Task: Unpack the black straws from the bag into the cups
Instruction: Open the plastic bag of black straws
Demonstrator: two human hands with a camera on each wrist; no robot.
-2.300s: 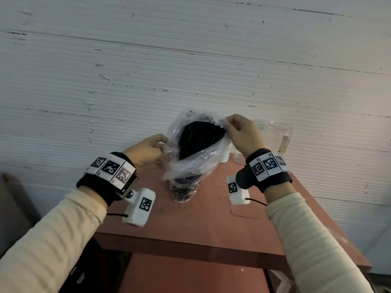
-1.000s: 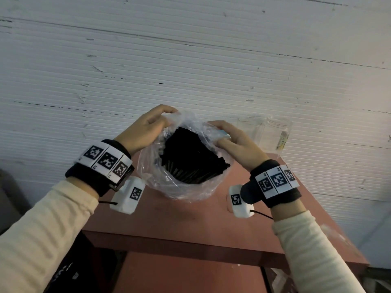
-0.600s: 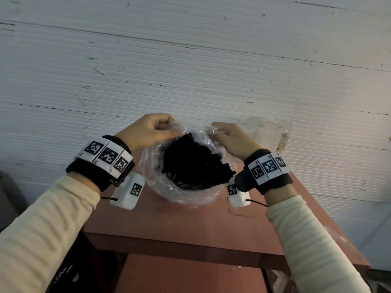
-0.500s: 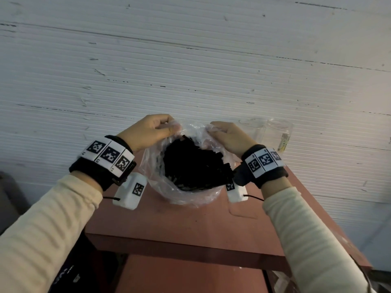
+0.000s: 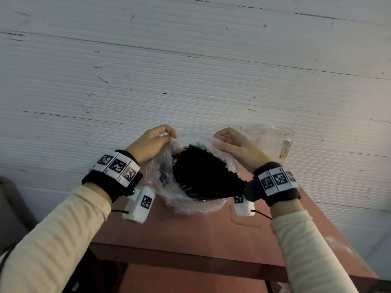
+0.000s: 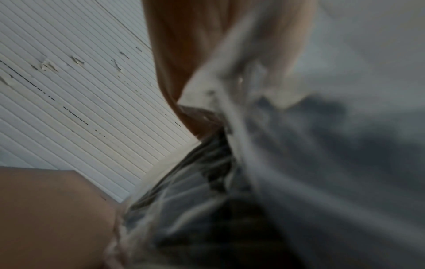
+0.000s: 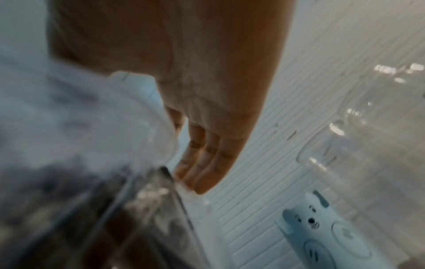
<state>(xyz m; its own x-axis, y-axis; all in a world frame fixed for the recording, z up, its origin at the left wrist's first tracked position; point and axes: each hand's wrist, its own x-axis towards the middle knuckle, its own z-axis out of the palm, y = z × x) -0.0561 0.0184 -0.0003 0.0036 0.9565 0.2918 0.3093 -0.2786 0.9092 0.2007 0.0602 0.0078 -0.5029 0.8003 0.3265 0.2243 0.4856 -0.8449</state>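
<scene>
A clear bag point(image 5: 190, 199) is held up over the far part of the red table point(image 5: 190, 235), its mouth pulled apart. The rim is pinched at 10 o'clock by the left hand point(image 5: 151, 143), thumb and forefinger closed on the plastic, and at 2 o'clock by the right hand point(image 5: 237, 145), fingers curled on the film. A dense bundle of black straws point(image 5: 203, 176) is seen inside the bag, ends pointing up toward the opening, tilted toward 11 o'clock. Two clear cups point(image 5: 275, 142) are stood at 2 o'clock from the bag, close to the white ribbed wall point(image 5: 190, 70), just beyond the right hand. In the left wrist view the bag point(image 6: 299, 163) is badly blurred; dark streaks behind the film are probably straws. In the right wrist view the curled fingers point(image 7: 207, 160) are seen by the bag point(image 7: 92, 127), with a cup point(image 7: 368, 127) at 3 o'clock and a pale blue bear-faced object point(image 7: 322, 227) at 5 o'clock.
</scene>
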